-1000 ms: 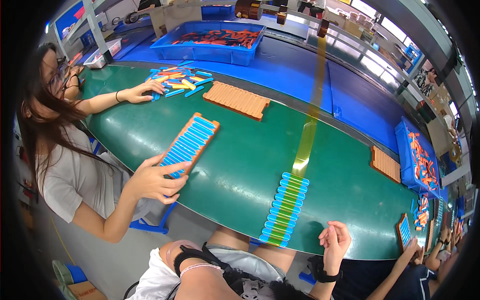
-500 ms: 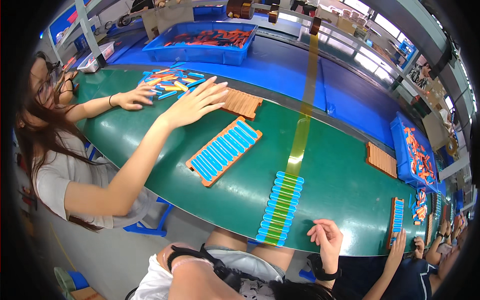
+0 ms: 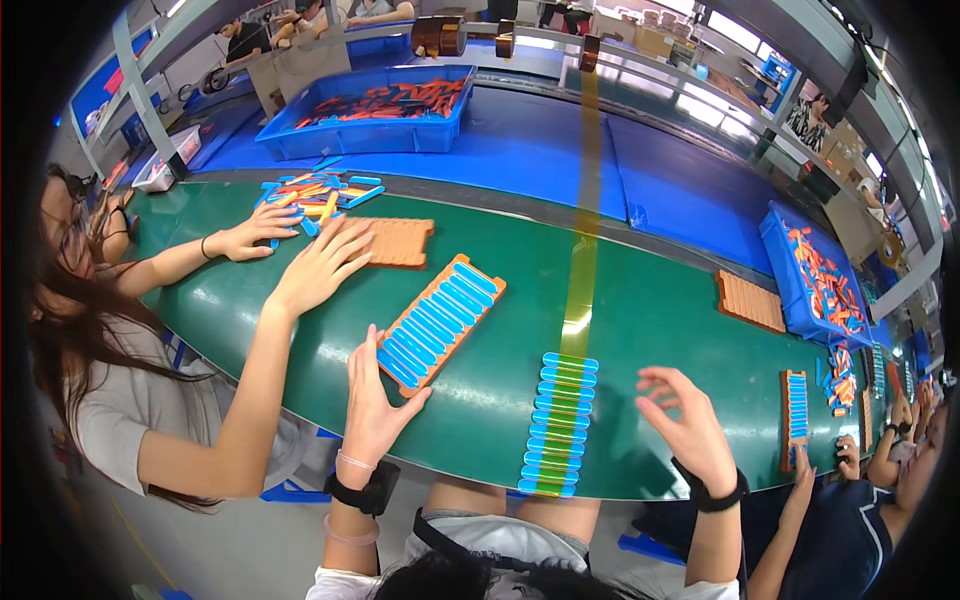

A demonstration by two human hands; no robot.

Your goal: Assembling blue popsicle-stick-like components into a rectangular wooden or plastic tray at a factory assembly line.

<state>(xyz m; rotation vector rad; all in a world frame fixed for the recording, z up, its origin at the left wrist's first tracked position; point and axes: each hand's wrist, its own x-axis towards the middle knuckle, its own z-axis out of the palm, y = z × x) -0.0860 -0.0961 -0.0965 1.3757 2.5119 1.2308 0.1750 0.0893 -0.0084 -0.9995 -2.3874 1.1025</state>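
My left hand (image 3: 380, 400) is at the near end of an orange-brown slotted tray (image 3: 497, 284), fingers along its left side and thumb at the near corner. Rounded blue strips (image 3: 440, 318) lie side by side across this tray. My right hand (image 3: 692, 425) hovers over the table's right half with fingers loosely curled, thumb apart, nothing in it. Between my hands, a row of similar blue strips (image 3: 547, 405) runs toward the table's front edge. Yellow translucent tape (image 3: 580, 290) lies along the middle of that row and stretches back to a roll (image 3: 590, 53) on the overhead bar.
A co-worker at left reaches toward a second slotted tray (image 3: 400, 243) and a pile of coloured strips (image 3: 310, 195). Blue bins (image 3: 360, 145) (image 3: 790, 290) stand beyond the green table (image 3: 500, 220). Another slotted tray (image 3: 750, 300) lies at right, near other workers' hands.
My left hand has come into clear view and onto the tray's near end. My right hand has moved farther onto the table. The view has turned slightly; the co-worker's hand is lower in it.
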